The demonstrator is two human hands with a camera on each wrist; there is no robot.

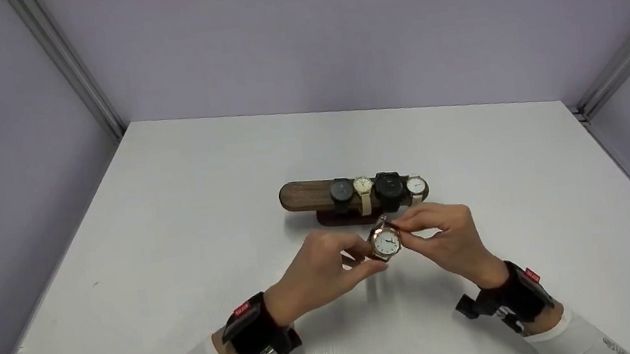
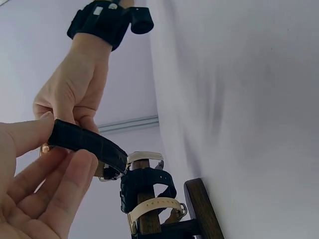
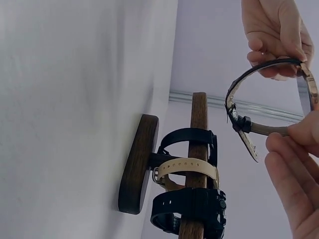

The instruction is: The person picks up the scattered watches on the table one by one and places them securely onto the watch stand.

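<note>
watches: 5 (four on the stand [image 1: 302,195], one [image 1: 386,243] held) | stands: 1 | hands: 2

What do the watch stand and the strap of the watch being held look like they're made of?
Watch stand: dark wood, probably; brown grain shows, smooth satin finish.
Strap of the held watch: likely black leather with a crocodile-style embossed texture; could be imitation.

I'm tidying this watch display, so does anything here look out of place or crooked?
Nothing looks damaged or askew. Four watches sit on the wooden stand, all crowded toward its right end. A fifth, the white-dial watch, is off the stand, held between the left hand and right hand.
</note>
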